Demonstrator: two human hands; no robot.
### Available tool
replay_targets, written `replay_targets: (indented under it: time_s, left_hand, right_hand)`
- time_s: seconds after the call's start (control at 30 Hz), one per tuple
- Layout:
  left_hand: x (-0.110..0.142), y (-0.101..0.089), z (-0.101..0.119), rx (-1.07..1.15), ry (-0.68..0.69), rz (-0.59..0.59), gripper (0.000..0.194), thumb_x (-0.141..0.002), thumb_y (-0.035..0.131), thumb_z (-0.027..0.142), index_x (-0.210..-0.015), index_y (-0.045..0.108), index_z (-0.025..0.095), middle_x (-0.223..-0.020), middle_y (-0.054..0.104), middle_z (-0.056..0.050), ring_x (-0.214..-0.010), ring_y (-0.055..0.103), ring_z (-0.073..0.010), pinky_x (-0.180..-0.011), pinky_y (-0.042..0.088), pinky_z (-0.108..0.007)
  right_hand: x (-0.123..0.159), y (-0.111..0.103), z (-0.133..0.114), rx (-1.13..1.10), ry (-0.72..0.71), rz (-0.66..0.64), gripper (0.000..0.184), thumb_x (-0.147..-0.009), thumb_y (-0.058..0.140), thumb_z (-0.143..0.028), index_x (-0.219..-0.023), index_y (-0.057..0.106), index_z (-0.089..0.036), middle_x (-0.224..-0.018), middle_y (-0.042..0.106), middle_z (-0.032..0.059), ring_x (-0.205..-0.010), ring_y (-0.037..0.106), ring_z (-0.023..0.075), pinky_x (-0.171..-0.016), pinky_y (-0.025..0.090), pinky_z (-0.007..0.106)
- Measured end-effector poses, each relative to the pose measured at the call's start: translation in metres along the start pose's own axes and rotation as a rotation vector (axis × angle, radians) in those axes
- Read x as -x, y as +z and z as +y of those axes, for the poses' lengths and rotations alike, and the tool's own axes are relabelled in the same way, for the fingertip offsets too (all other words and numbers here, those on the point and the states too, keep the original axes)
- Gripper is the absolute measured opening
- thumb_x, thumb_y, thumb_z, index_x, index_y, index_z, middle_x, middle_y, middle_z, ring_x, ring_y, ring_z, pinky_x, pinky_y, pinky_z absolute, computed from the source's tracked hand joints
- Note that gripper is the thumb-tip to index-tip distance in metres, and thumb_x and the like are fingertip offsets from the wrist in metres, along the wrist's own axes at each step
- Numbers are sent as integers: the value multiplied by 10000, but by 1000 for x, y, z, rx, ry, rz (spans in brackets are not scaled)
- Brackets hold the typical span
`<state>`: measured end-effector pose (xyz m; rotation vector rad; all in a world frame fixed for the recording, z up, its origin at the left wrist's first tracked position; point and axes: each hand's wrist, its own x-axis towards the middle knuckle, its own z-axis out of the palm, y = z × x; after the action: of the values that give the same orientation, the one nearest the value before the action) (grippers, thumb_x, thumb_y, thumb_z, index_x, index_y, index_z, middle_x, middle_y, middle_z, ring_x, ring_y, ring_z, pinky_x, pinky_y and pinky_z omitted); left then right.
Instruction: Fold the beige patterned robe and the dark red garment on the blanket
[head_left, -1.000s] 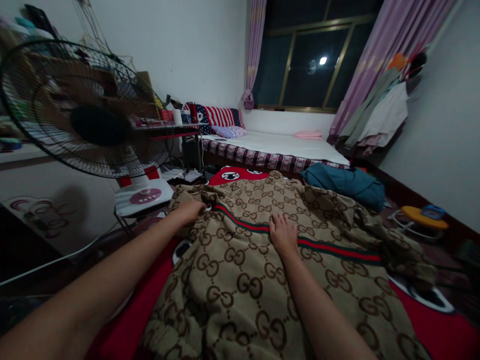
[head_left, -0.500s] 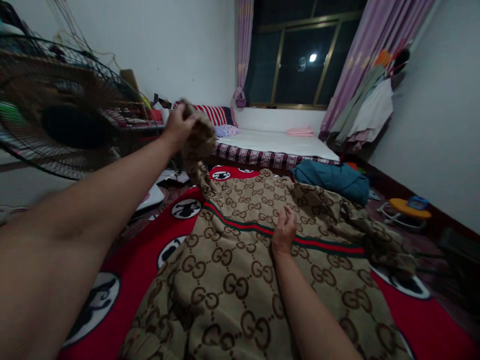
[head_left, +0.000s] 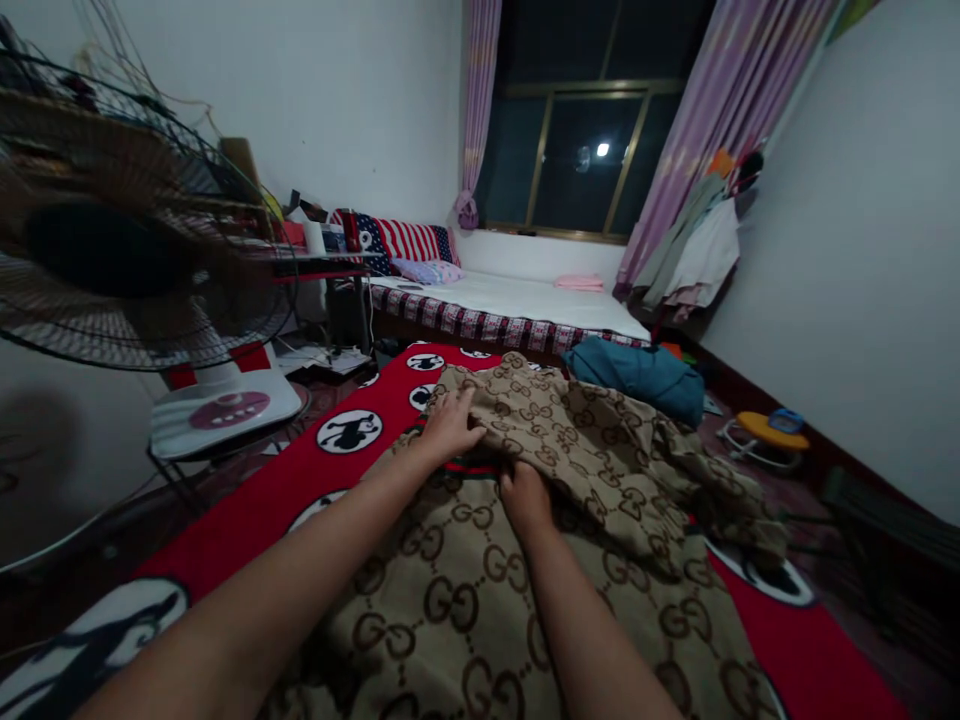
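A tan long-sleeved top (head_left: 457, 600) with a brown letter pattern lies spread out. Its left sleeve (head_left: 585, 470) is folded across the chest and covers most of the green-and-red stripe (head_left: 474, 470). Flat on the fold at the top's left shoulder rests my left hand (head_left: 452, 425), fingers apart. Just right of it, my right hand (head_left: 527, 500) is curled at the sleeve's lower edge, gripping the cloth; its fingertips are hidden under the fabric. The other sleeve (head_left: 739, 500) stretches out to the right, bunched.
Beneath the top is a red cloth (head_left: 262, 520) with white round prints. Beyond it sit a blue-teal bundle (head_left: 637, 380) and a bed (head_left: 517, 290). A fan (head_left: 120, 250) stands at left, a yellow stool (head_left: 772, 432) at right.
My left hand has brought the raised sleeve down and right across the chest, and its fingers have loosened. My right hand has moved left to the sleeve's edge. The view has shifted.
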<state>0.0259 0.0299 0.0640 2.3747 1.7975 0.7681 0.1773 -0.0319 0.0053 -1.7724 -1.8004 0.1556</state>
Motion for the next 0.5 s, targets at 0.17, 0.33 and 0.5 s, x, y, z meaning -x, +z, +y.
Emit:
replay_targets:
  time_s: [0.17,0.33,0.5]
  left_hand:
    - [29,41,-24,-156,16,-9,554,-863,529,378,-1376,453,184,-1472,404,-120,-1400,287,-290,-1158,223,-425]
    - [39,50,-24,-57,130,133,366,-839,533,252,-1189,617,190,-1282,590,-86,-1256,460,-266,-1113,291,-427]
    - [41,42,-23,-5,148,188,269,-807,546,197,-1047,668,207,-1086,659,-69,-1079,544,-229,-1030,363,-403]
  right_hand:
    - [10,-4,-11,-55,-121,-42,300,-899,466,-279,-1062,708,-210,-1037,729,63,-976,664,207,-905,468,263]
    - [16,-14,-34,-356,-360,162,272,-926,450,-288,-972,704,-202,-938,738,41,-840,674,165,-793,481,243]
    - [-37,-38,-19,-64,-90,291,255,-886,494,-267,-1045,678,-189,-1063,698,84,-1043,608,222,-921,430,327]
